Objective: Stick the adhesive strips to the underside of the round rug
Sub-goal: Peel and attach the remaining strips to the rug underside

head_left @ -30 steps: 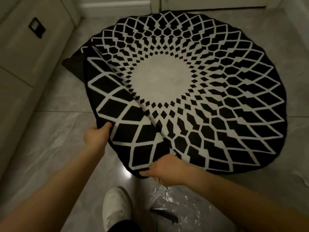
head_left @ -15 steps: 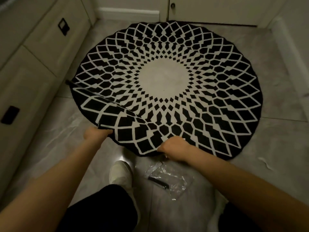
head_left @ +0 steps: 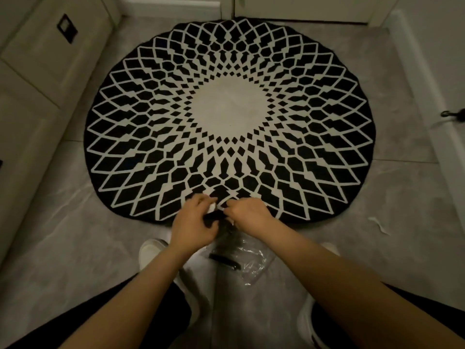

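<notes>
Grip, left hand [head_left: 193,226]: fingers curled over the near edge of the round rug [head_left: 230,117], thumb and fingers pinched on a small white piece [head_left: 212,207]; whether that piece is backing paper or part of a strip cannot be told
Grip, right hand [head_left: 247,215]: fingers bent and closed at the same spot on the rug's near edge, fingertips just beside the left hand's; what they have hold of is hidden under the knuckles
Between the hands: a short dark band [head_left: 216,215] runs from one hand to the other along the rug's rim; it looks like an adhesive strip, but the dim light leaves that unsure
Round rug: lies flat and pattern-side up on the grey tiled floor [head_left: 63,235], black with a white lattice and a plain pale disc at its centre; its far edge is close to the door sill, its left edge near the cabinet fronts [head_left: 37,71]
Plastic bag [head_left: 247,258]: clear and crumpled, on the floor just nearer than the hands, between the person's feet
Dark strip on bag [head_left: 225,261]: one black bar lying at the bag's left side, apart from the rug
Shoes: a white shoe [head_left: 153,253] under the left forearm, another white shoe [head_left: 308,321] under the right forearm
White scrap [head_left: 378,224]: thin curled bit on the floor just off the rug's right near edge
</notes>
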The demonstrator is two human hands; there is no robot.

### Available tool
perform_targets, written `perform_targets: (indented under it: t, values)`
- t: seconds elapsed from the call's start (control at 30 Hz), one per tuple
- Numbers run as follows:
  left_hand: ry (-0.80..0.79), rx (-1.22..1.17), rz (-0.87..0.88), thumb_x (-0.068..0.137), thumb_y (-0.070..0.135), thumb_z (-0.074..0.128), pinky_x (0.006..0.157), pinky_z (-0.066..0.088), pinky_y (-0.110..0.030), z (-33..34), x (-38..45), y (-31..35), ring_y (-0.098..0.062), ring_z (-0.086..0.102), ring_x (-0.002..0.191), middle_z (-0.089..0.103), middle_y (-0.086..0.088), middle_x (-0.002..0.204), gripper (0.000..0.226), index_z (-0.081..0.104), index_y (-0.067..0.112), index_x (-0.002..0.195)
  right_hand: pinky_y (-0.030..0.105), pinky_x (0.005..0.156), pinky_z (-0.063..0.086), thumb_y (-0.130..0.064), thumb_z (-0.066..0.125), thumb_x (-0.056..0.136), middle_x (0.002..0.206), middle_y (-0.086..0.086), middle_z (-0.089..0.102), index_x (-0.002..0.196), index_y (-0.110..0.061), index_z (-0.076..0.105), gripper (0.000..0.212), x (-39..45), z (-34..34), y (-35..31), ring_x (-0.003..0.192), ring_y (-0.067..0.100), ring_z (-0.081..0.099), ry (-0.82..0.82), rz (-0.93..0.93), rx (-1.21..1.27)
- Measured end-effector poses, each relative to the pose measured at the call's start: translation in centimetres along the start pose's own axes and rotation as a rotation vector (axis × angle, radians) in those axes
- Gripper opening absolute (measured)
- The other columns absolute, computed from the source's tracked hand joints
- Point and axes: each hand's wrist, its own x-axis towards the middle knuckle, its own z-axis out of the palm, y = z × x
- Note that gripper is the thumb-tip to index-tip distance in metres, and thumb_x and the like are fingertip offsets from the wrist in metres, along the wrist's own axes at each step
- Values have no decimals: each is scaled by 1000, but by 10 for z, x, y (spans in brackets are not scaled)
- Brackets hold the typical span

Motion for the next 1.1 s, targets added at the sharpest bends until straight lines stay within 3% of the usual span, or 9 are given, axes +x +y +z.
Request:
perform_targets:
  t: [0.1,0.23,0.33,0.47,0.6,0.73,0.9,1.0,1.1]
  values:
    - [-15,-146,-64,81,22,70,81,50,-26,17,11,3,-6,56,89,66,5,99,23,71,23,103,36,72,46,-30,46,97,110,4,58,116,-15,61,28,-2,3,10,97,26,59,108,49,131]
    - [-69,-124,-73,84,21,67,77,50,-30,21,27,-3,-14,59,87,64,4,92,13,73,20,96,26,64,44,-52,41,93,106,-7,56,111,-25,63,38,-14,10,35,85,12,56,168,159,286]
    - [-74,-93,-117,85,21,66,77,52,-31,17,31,-11,-11,59,84,63,5,92,11,71,21,95,25,71,45,-52,48,90,112,-11,53,115,-31,59,35,-29,28,71,88,6,55,347,590,504]
    - [-46,-148,-193,84,19,67,67,48,-22,18,38,-21,-6,58,76,60,6,87,10,69,23,93,35,82,47,-45,57,88,136,6,44,136,-25,42,54,-58,60,131,110,22,54,408,1309,850]
    - [-53,-163,-236,84,17,67,62,40,-14,22,45,-22,-2,56,75,59,7,88,12,66,24,94,44,95,43,-43,65,84,138,19,40,138,-9,36,70,-85,73,165,119,34,48,427,1679,1112]
    - [-37,-184,-294,85,17,66,66,46,-23,21,46,-19,-7,57,75,57,9,82,9,62,25,89,37,90,46,-31,62,89,133,11,49,137,-8,41,56,-84,72,176,117,31,51,554,1643,1512]
    - [-98,-197,-427,89,18,60,59,42,-21,20,51,-33,-11,59,72,59,4,80,16,55,32,82,30,87,42,-29,52,94,134,4,51,140,-20,42,47,-40,38,175,117,21,52,799,1404,1353]
    - [-156,-271,-524,91,18,58,63,44,-26,16,55,-57,-16,60,75,61,-3,84,10,56,28,88,30,92,42,-37,48,95,131,2,54,136,-23,47,43,7,4,174,118,20,52,808,1227,1230]
    - [-161,-369,-629,91,18,59,64,45,-27,12,61,-82,-16,61,76,64,-6,87,10,58,27,87,43,95,49,-49,48,91,132,-6,53,134,-31,49,46,51,-25,170,116,16,53,783,935,1350]
